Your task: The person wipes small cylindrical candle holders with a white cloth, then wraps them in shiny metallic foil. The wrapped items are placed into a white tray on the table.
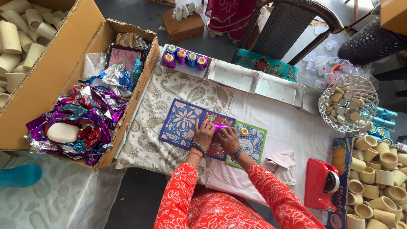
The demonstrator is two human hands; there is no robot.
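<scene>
A small shiny purple piece lies on the red patterned card in the middle of the table. Both hands press on it. The left hand lies flat with its fingers close together, and its fingertips touch the purple piece from the left. The right hand sits just beside it, fingers bent down and together on the same piece. Both wrists wear bangles, and the sleeves are red with white dots.

The red card lies between 2 more cards. A blue card with a flower touches it on the left. A blue card with a green edge sits on the right, and a small yellow round thing rests on it. All 3 cards lie on a white cloth with grey swirls.

Behind the cards stands a white tray with spools of blue and purple thread. Next to it are 2 empty white trays.

On the left, a cardboard box holds shiny foil in purple, red and blue, with a white oval lump on top. On the right are a red tape holder, a pink folded cloth, a white wire basket of small round things and many cream cups.
</scene>
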